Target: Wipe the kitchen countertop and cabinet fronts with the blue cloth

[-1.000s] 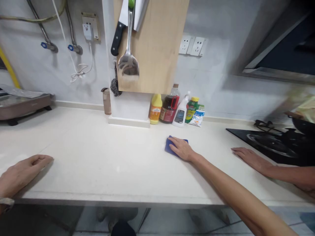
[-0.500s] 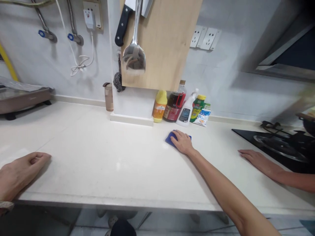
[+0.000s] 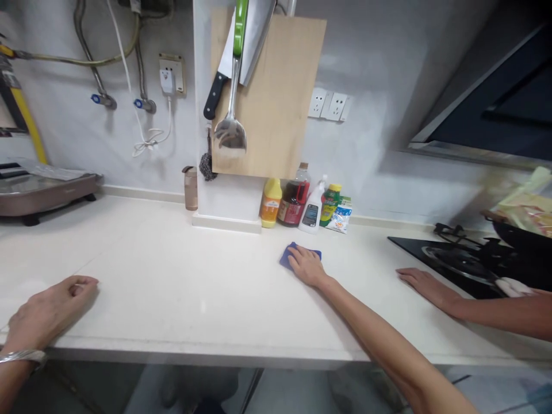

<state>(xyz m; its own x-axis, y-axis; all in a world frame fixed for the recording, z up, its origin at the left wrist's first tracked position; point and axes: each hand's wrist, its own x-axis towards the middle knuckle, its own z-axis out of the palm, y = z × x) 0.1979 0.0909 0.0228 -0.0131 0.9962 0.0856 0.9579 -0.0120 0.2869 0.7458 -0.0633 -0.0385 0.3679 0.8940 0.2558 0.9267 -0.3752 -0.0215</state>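
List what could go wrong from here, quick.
1. Bottle knock: the right hand is on the blue cloth just in front of the white spray bottle; a forward push might tip it.
2. Hand collision: a co-worker's hand lies on the counter to the right; a wide sideways sweep could bump it.

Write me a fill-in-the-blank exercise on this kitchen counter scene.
1. The blue cloth lies under the person's ____ hand.
2. The silvery bracelet is on the person's ____ wrist.
3. The hanging metal spatula has a ____ handle.
4. The spray bottle is mostly ____.

Missing words: right; left; green; white.
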